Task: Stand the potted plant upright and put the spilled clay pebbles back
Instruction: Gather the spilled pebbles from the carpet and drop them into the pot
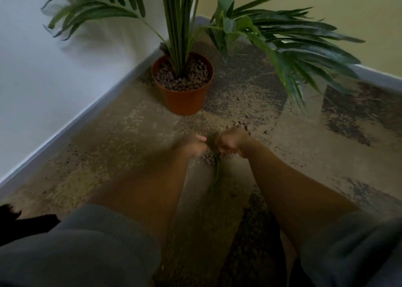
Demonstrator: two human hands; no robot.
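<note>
Between both hands (212, 145), spilled pebbles (208, 159)

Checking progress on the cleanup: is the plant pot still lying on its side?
No, the orange pot stands upright on the carpet by the wall, its pebbles showing inside the rim.

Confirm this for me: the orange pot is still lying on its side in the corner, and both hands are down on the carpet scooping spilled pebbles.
Wrong on one point: the orange pot stands upright in the corner, as the head view shows. The rest holds: left hand and right hand are at the spilled pebbles on the carpet.
</note>
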